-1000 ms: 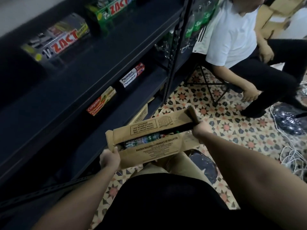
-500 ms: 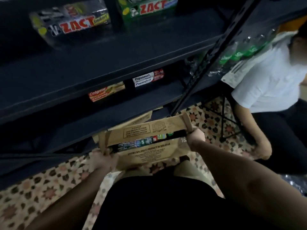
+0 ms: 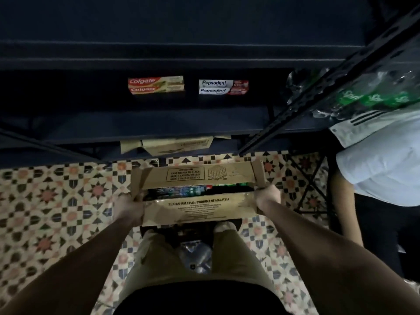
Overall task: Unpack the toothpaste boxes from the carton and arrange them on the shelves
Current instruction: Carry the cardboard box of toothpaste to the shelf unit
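A brown carton [image 3: 200, 209] is held over the patterned tile floor [image 3: 56, 208] in front of dark shelves [image 3: 159, 123], gripped at its left end by the left hand [image 3: 130, 206] and at its right end by the right hand [image 3: 267, 197]. Through the gap between its parted flaps, toothpaste boxes [image 3: 179, 191] are seen inside. On a shelf behind, two stacked Colgate boxes [image 3: 155, 84] and two stacked Pepsodent boxes [image 3: 223, 87] are displayed apart. A person in a white shirt [image 3: 381, 164] is seen at right.

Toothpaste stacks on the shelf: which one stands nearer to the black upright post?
The Pepsodent stack, white and red, to the right of the orange Colgate stack.
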